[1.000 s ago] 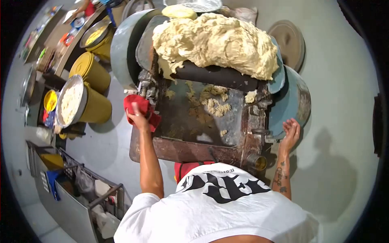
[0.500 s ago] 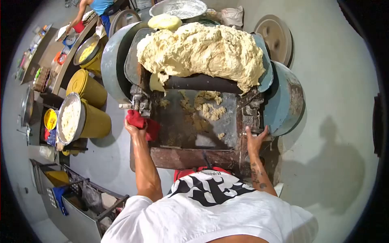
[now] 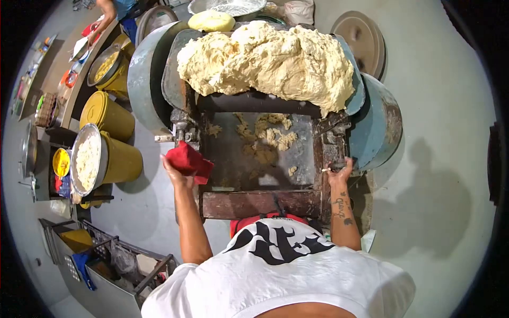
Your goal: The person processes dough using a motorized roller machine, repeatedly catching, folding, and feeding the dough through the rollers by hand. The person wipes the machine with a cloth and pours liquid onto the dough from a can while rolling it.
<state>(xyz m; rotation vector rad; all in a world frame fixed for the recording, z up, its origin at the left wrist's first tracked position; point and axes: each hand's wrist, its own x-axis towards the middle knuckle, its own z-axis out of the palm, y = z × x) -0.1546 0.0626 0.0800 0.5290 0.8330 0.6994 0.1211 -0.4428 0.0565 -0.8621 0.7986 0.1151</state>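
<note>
In the head view, the person's left hand (image 3: pixel 178 176) is closed on a bunched red cloth (image 3: pixel 186 158), by the left side of a big brown-framed machine (image 3: pixel 262 204). The red cloth looks light and soft, so it should bend easily; its thick middle seems the best place to hold, since a loose corner would flop. The right hand (image 3: pixel 340 175) looks curled around a small dark metal handle (image 3: pixel 335 165) on the machine's right side. That handle is likely hard and stiff, and best held with fingers wrapped around its outside. At the far end, a huge lumpy pale-yellow dough (image 3: pixel 265 66) sits over a long dark roller (image 3: pixel 233 103). It looks heavy, soft and sticky, so two hands under it would be safer than a pinch, which might tear it.
</note>
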